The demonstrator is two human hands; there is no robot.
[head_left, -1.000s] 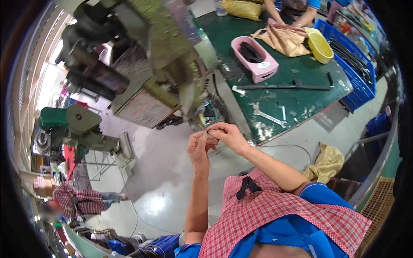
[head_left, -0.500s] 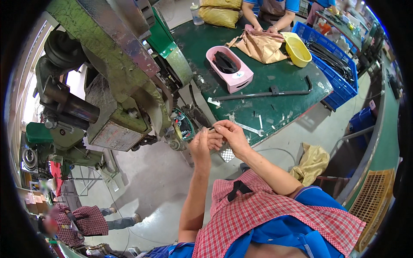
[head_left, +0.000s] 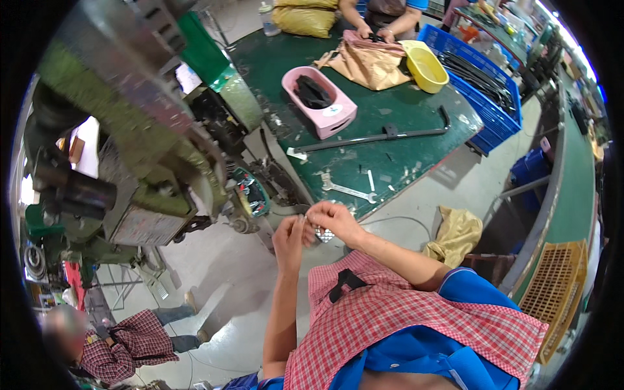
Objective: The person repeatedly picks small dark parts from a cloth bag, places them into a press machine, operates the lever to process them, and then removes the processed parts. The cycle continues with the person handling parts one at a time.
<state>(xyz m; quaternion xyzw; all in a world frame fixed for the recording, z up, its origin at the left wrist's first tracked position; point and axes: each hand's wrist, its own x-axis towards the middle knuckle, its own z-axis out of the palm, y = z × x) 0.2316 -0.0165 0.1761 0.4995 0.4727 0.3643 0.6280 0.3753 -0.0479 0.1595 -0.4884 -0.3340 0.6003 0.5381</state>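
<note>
My left hand [head_left: 290, 242] and my right hand [head_left: 334, 223] meet in front of me, just off the near corner of the green table [head_left: 260, 62]. The fingertips of both are pinched together and almost touch. Whatever lies between them is too small and blurred to name. Past my right hand, on the table, lie an open-ended wrench [head_left: 350, 190] and a long bent dark tube [head_left: 370, 139] with a small clamp-like piece on it. Farther back stands a pink plastic container [head_left: 338, 120] with black pieces [head_left: 313, 93] inside.
A green machine [head_left: 130, 130] rises on my left, with a small green bin [head_left: 252, 193] of parts beside it. Across the table a co-worker's hands [head_left: 377, 34] work at a tan sack [head_left: 370, 64], near a yellow tub [head_left: 427, 70] and blue crate [head_left: 507, 123]. Another person [head_left: 133, 344] is at lower left.
The view has shifted, so the table and machine sit farther left in it. My hands stay pinched together; the small dark piece seen between them earlier is no longer distinct.
</note>
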